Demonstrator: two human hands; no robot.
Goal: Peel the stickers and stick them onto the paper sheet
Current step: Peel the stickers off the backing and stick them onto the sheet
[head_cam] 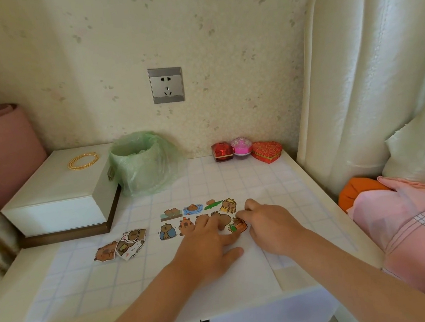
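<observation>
A white paper sheet (244, 270) lies on the table with two rows of capybara stickers (195, 208) stuck along its far edge. My left hand (207, 245) lies flat on the sheet, its straight fingers pressing on the stickers of the near row. My right hand (270, 225) is at the right end of that row, its fingertips on a sticker with a green and orange patch (236, 227). Whether those fingers pinch it or only press it I cannot tell. A loose pile of unpeeled stickers (122, 245) lies to the left.
A white box (57, 193) with gold bangles on it stands at the back left, next to a bin lined with a green bag (141, 163). Three small red and pink boxes (247, 150) sit by the wall. A padded headboard and pink bedding are on the right.
</observation>
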